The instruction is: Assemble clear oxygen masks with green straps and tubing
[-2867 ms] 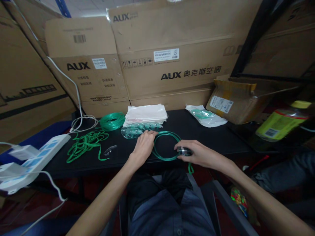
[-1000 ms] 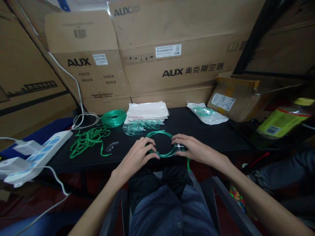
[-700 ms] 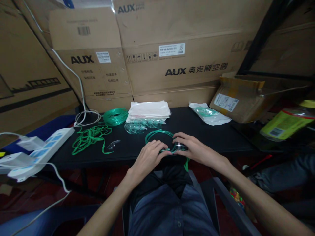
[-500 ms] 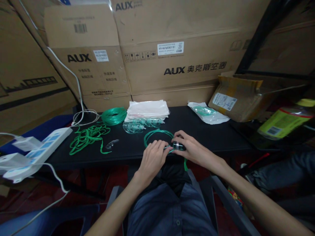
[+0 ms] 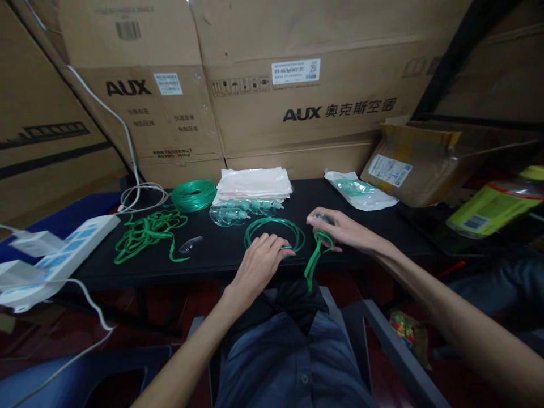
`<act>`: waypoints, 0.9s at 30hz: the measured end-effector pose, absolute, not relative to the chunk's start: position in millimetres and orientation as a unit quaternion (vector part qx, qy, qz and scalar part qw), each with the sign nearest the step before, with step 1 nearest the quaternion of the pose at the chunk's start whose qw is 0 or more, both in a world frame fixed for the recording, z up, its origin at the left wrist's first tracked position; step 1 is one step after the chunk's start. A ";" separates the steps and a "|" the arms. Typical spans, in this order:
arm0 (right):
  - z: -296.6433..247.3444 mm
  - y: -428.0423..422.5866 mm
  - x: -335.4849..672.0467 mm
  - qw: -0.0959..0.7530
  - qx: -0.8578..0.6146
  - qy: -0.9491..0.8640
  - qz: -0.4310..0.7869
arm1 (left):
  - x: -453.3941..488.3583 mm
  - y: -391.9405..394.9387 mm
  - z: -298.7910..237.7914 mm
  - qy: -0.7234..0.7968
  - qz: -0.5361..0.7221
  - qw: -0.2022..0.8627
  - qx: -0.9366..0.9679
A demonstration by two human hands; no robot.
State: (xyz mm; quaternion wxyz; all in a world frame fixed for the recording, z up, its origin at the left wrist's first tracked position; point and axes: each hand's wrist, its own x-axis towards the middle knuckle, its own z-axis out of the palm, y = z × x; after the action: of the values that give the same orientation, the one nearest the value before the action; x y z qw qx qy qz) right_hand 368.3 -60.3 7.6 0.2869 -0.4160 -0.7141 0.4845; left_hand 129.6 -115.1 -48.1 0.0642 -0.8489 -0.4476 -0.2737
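Note:
My left hand (image 5: pixel 264 252) is closed, thumb and fingers pinching the end of a coil of thin green tubing (image 5: pixel 302 235) that lies on the black table near its front edge. To its right, my right hand (image 5: pixel 338 226) is closed around a clear plastic piece (image 5: pixel 323 217), mostly hidden by the fingers. A flat green strap (image 5: pixel 313 262) hangs from that piece below the hand. Beyond the coil lie several clear plastic masks (image 5: pixel 232 215) with pale green connectors, in front of a stack of white packets (image 5: pixel 254 184).
At left are a larger green tubing coil (image 5: pixel 194 195), tangled green straps (image 5: pixel 148 232), small clear parts (image 5: pixel 191 245) and a white power strip (image 5: pixel 59 266). At right are a bag with green tubing (image 5: pixel 361 191), an open carton (image 5: pixel 410 167) and a bottle (image 5: pixel 488 207). Large cartons (image 5: pixel 340 85) stand behind.
My right hand has moved right, away from my left hand, and the green strap now hangs in full view below it. My left hand stays at the tubing coil. The camera view has shifted slightly.

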 end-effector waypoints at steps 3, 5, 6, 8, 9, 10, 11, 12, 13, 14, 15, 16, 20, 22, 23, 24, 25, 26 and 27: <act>1.3 -50.7 371.8 0.294 -0.376 -0.642 0.600 | 125.4 -113.5 -44.4 -0.430 -0.266 0.032 -0.862; -0.8 -48.8 374.0 0.286 -0.353 -0.621 0.639 | 124.2 -114.2 -43.7 -0.428 -0.281 0.016 -0.859; -0.4 -49.6 374.5 0.282 -0.350 -0.623 0.640 | 124.0 -114.6 -43.5 -0.425 -0.290 0.008 -0.858; 3.0 -53.6 374.1 0.276 -0.359 -0.644 0.617 | 123.6 -115.2 -43.0 -0.417 -0.307 -0.014 -0.856; 5.5 -56.1 373.3 0.277 -0.367 -0.654 0.600 | 123.2 -115.3 -42.7 -0.415 -0.315 -0.026 -0.853; 8.0 -58.2 372.3 0.281 -0.377 -0.662 0.583 | 122.8 -115.3 -42.3 -0.414 -0.322 -0.038 -0.850; 9.9 -59.6 371.3 0.290 -0.387 -0.668 0.565 | 122.4 -115.2 -41.9 -0.415 -0.329 -0.047 -0.847; 11.0 -60.1 370.5 0.305 -0.398 -0.671 0.547 | 121.9 -115.0 -41.6 -0.415 -0.336 -0.054 -0.844; 10.9 -59.6 369.9 0.320 -0.411 -0.671 0.528 | 121.6 -114.9 -41.4 -0.416 -0.343 -0.060 -0.840; 9.7 -58.2 369.5 0.334 -0.427 -0.670 0.508 | 121.4 -114.8 -41.3 -0.416 -0.348 -0.065 -0.837; 7.6 -56.1 369.5 0.343 -0.445 -0.670 0.485 | 121.3 -114.7 -41.2 -0.415 -0.353 -0.068 -0.835; 5.0 -53.9 369.7 0.346 -0.467 -0.674 0.456 | 121.3 -114.6 -41.2 -0.415 -0.356 -0.070 -0.834; -3.2 -48.8 373.5 0.313 -0.555 -0.728 0.252 | 121.7 -114.6 -40.6 -0.422 -0.356 -0.079 -0.830; -2.6 -49.8 378.4 0.289 -0.543 -0.768 0.179 | 121.6 -114.5 -40.5 -0.424 -0.356 -0.083 -0.828; -1.2 -50.5 382.0 0.279 -0.517 -0.794 0.157 | 121.4 -114.5 -40.6 -0.425 -0.356 -0.086 -0.828; 0.5 -51.0 386.2 0.270 -0.482 -0.822 0.139 | 121.2 -114.5 -40.7 -0.424 -0.356 -0.088 -0.828; 2.4 -51.0 391.0 0.261 -0.446 -0.848 0.119 | 121.0 -114.6 -41.0 -0.424 -0.358 -0.089 -0.827; 4.2 -50.4 396.1 0.250 -0.412 -0.871 0.095 | 120.8 -114.6 -41.4 -0.423 -0.359 -0.091 -0.827; 5.8 -49.0 401.1 0.238 -0.384 -0.889 0.070 | 120.6 -114.7 -41.8 -0.422 -0.361 -0.093 -0.827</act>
State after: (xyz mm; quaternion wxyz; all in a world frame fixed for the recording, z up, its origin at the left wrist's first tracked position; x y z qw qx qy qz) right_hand 401.1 -49.0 5.8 0.2377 -0.3841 -0.8894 0.0702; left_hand 120.6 -114.7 -41.8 -0.0934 -0.8268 -0.4216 -0.3606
